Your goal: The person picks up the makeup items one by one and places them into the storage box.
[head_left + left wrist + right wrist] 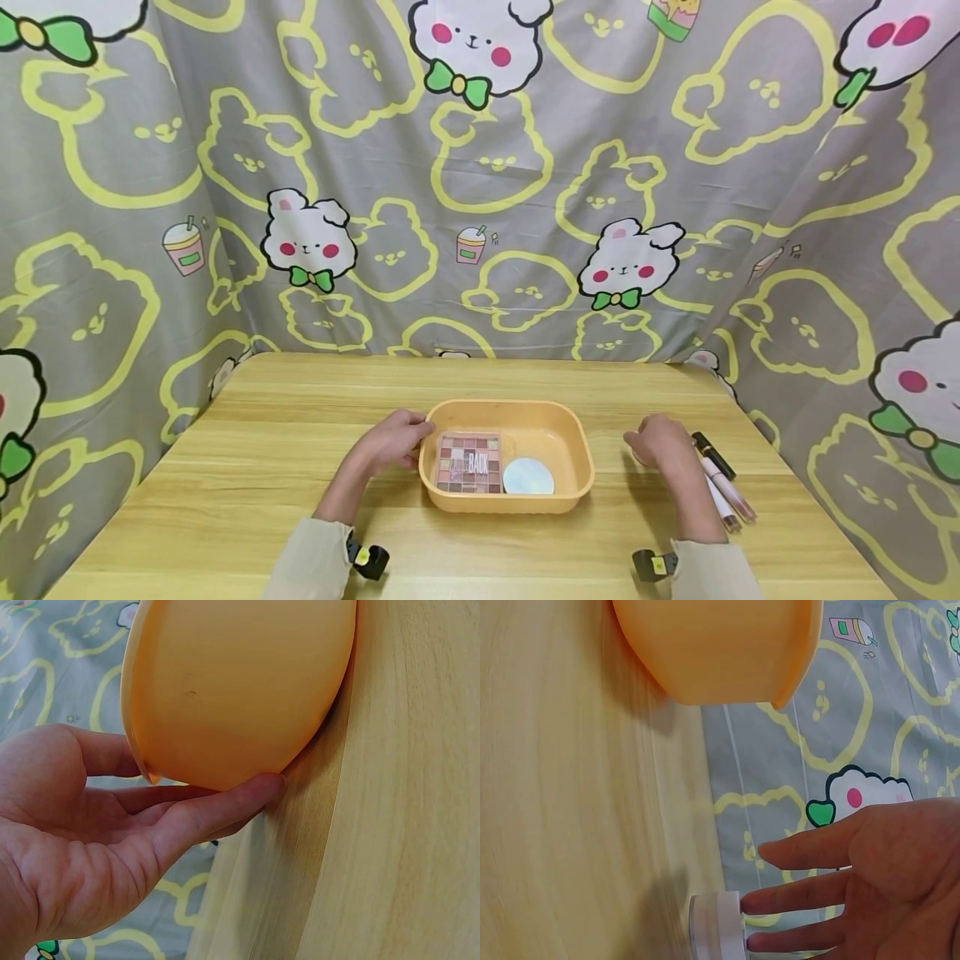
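A yellow-orange plastic basin stands on the table before me. Inside it lie a makeup palette, its lid a grid of coloured squares with "BACK" on it, and a round white disc. My left hand holds the basin's left end, digits at the rim and the lower wall; the left wrist view shows this close up. To the right of the basin, my right hand is low over the table. Its straight fingers reach the top of a small round white-lidded jar, mostly hidden by the hand in the head view.
Right of my right hand lie a black tube with a gold band and two slim pale tubes, one of them pinkish. A grey curtain printed with bunnies surrounds the back and sides of the wooden table.
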The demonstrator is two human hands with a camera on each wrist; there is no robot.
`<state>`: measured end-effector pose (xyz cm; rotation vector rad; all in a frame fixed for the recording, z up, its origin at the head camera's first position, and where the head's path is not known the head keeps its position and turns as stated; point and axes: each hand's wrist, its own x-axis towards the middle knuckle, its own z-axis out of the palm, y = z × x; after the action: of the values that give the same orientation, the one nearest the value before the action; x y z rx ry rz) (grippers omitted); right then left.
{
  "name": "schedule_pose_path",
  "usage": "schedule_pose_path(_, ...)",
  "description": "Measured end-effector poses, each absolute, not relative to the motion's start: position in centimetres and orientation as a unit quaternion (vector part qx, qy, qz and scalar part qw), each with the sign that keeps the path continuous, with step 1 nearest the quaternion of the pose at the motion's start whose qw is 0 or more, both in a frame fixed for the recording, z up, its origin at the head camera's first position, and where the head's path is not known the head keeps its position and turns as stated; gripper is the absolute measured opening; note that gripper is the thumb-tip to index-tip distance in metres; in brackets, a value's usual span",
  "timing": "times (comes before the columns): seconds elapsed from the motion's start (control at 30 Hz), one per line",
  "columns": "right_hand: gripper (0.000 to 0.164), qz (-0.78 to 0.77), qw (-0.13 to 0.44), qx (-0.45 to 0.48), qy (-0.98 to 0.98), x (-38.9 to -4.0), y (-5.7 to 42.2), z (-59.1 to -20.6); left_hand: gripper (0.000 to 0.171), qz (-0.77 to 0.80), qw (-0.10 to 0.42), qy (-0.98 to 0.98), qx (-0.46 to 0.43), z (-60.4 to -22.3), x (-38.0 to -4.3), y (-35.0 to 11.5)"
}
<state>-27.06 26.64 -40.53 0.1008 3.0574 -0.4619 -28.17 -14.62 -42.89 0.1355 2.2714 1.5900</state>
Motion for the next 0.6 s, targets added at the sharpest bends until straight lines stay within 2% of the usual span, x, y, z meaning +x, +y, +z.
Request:
schedule_pose_path(0.27,0.049,-0.179,0.021,0.046,0.983,-27.14,26.61,-40.65,0.037,0.564,0.183,0.804,0.047,-42.91,-28.13,-14.76)
schedule_pose_path(0.47,0.038,-0.169,0.002,0.030,0.985,-27.03,26.83,-40.82,0.039,0.564,0.183,0.804,0.051,-42.86,-28.03,-14.69)
schedule_pose_path(0.6,0.040,-0.151,-0.006,0.016,0.988,-26.93,26.94,-40.90,0.039,0.560,0.182,0.807,0.056,-42.86,-27.98,-14.66)
